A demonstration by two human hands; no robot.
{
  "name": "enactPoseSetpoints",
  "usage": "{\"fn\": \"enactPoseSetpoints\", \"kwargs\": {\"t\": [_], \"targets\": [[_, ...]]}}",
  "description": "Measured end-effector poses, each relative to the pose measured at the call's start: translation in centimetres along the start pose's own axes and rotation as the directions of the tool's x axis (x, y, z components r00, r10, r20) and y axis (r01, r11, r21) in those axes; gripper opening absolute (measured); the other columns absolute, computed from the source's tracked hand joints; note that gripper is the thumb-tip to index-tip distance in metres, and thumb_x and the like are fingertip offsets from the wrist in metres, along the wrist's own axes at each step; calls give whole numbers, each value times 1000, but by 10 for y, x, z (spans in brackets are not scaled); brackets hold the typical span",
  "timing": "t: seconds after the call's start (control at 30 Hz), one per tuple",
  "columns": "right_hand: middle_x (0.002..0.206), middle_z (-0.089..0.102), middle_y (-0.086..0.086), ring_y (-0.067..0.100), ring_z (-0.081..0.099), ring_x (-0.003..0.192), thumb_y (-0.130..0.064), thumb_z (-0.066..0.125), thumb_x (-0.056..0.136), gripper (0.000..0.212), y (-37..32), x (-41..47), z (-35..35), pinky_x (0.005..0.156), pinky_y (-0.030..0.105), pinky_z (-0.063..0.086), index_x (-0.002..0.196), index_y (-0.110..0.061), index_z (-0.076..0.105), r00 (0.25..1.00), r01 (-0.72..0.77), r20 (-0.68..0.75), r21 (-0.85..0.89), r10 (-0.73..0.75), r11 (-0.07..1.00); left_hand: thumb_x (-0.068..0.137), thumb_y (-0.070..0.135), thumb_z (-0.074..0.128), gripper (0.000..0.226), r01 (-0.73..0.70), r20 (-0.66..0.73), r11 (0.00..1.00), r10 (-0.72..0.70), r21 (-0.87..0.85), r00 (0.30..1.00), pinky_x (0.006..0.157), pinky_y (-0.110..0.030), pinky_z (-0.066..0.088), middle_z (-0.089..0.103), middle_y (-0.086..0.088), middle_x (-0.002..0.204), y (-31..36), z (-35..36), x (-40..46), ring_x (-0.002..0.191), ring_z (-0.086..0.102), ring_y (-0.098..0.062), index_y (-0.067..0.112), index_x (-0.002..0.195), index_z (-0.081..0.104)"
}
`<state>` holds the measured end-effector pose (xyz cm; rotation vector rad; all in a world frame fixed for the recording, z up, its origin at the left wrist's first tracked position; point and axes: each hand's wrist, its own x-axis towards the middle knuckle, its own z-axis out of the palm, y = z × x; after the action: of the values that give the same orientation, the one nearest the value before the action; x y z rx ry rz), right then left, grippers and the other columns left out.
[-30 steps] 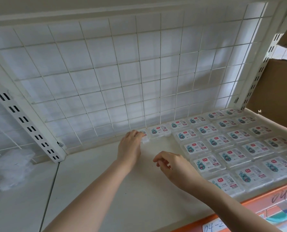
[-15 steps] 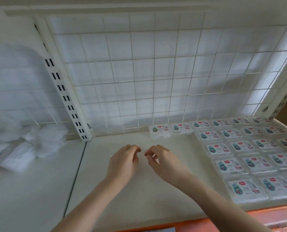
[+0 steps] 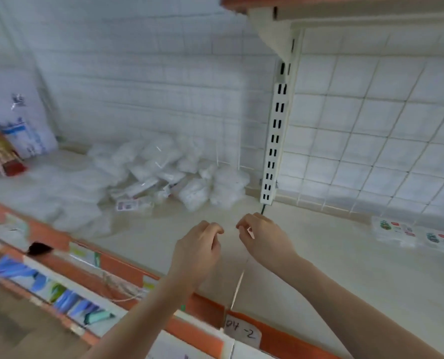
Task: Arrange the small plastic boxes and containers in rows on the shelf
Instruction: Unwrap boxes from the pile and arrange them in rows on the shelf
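Both of my hands hover over the cream shelf (image 3: 345, 270), close together and holding nothing. My left hand (image 3: 199, 251) has loosely curled fingers. My right hand (image 3: 263, 238) is also loosely curled, just right of it. Two small clear plastic boxes (image 3: 394, 230) with printed labels lie at the far right against the wire grid back; the rest of the rows is out of frame. A heap of clear plastic packets (image 3: 169, 172) lies on the neighbouring shelf section to the left, beyond my hands.
A slotted white upright (image 3: 275, 141) divides the two shelf sections. An orange price rail (image 3: 127, 270) with a tag "04-2" (image 3: 241, 331) runs along the front edge. Blue-printed bags and a red-gold packet (image 3: 3, 154) stand at far left. Lower shelf goods show below.
My view has swung left, so the rows of boxes have slid to the right edge and the packet heap has come into view. My left hand has let go of the box row; both hands drew back.
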<state>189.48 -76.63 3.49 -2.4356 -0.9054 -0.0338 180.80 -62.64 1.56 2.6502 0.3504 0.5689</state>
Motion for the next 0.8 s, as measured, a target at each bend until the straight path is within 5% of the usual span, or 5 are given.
{"fn": "enactPoseSetpoints", "kwargs": {"t": [0.23,0.57,0.8], "targets": [[122,52,2,22,45,117,-25,45,95,27,-35,42,31,87,34,44,119,-18,55,998,39,-41,-66,-41,997,92,13,42,31,65,23,997,-66,43,998,83,-31,42,54,1,118,-55,-30,3,107,51,-17,19,119,54],[129,43,7,27,35,123,-18,55,89,36,-39,85,35,99,37,37,125,-12,51,957,-81,-287,-91,52,993,90,10,43,49,92,1,996,-92,-8,996,87,-37,39,45,-13,122,-80,-35,56,112,44,-29,13,138,31],[138,30,9,32,29,129,-26,54,91,51,-29,95,43,106,37,30,135,-10,35,951,-225,-232,-62,206,972,92,19,46,55,132,74,991,-132,1,989,104,-42,29,33,-12,143,-81,-8,78,132,30,-29,22,143,25]]}}
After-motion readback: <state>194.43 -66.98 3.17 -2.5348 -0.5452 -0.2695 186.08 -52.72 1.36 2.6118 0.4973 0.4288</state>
